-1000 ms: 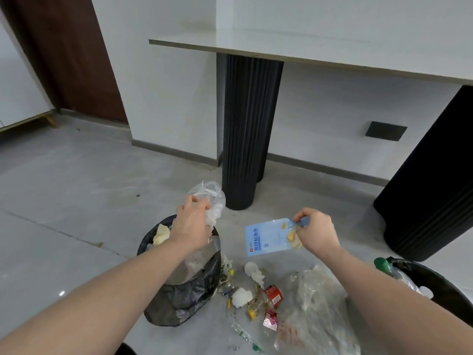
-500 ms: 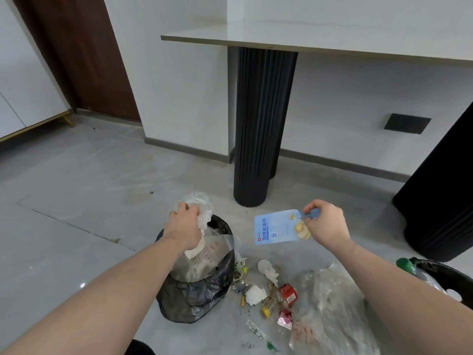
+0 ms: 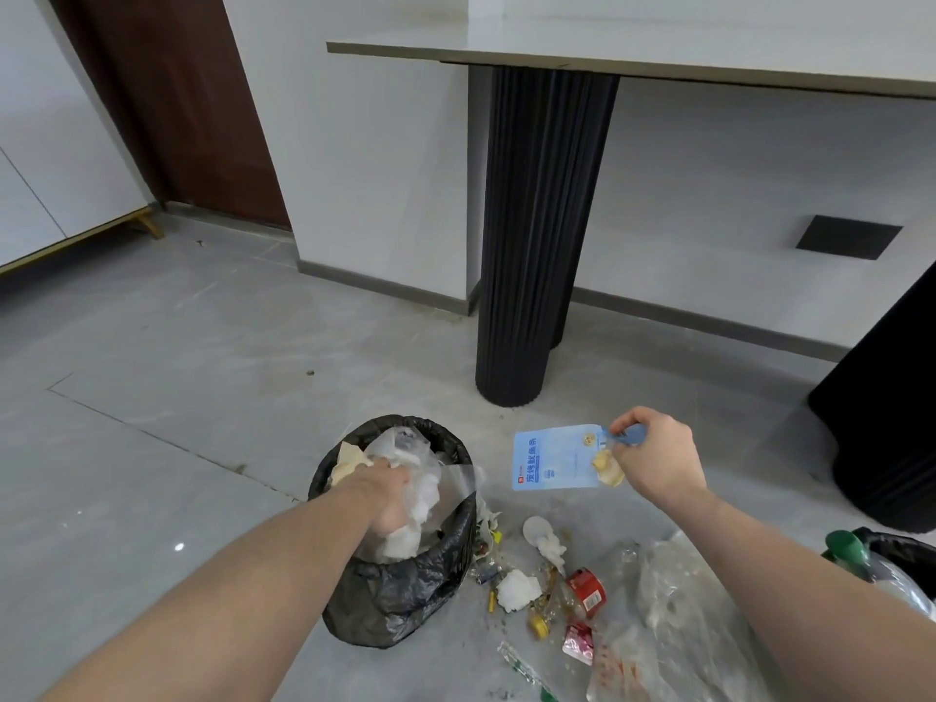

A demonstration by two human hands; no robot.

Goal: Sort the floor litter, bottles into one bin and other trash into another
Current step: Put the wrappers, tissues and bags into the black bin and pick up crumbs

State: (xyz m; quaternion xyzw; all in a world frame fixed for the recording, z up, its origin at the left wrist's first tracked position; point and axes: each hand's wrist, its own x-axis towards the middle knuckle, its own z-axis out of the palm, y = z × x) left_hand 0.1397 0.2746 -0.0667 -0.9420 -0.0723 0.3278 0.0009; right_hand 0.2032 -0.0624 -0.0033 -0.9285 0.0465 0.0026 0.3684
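Left hand (image 3: pixel 392 499) seemingly clutches plastic (image 3: pixel 420 491) inside bin (image 3: pixel 405 595); right hand (image 3: pixel 653 461) pinches blue packet (image 3: pixel 552 461).

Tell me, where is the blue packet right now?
In the head view, the blue packet hangs in the air from the right hand, just right of the black-lined bin and above the floor litter.

Grey tiled floor (image 3: pixel 202 357), white wall (image 3: pixel 364 144), brown door (image 3: pixel 192 108), black fluted table leg (image 3: pixel 537 235).

Table: a pale stone tabletop (image 3: pixel 658 58) is carried by a black fluted column leg (image 3: pixel 537 235).
Door: a dark brown wooden door (image 3: pixel 192 103) is seen at upper left.
Wall: a black rectangular plate (image 3: pixel 848 237) is set in it.
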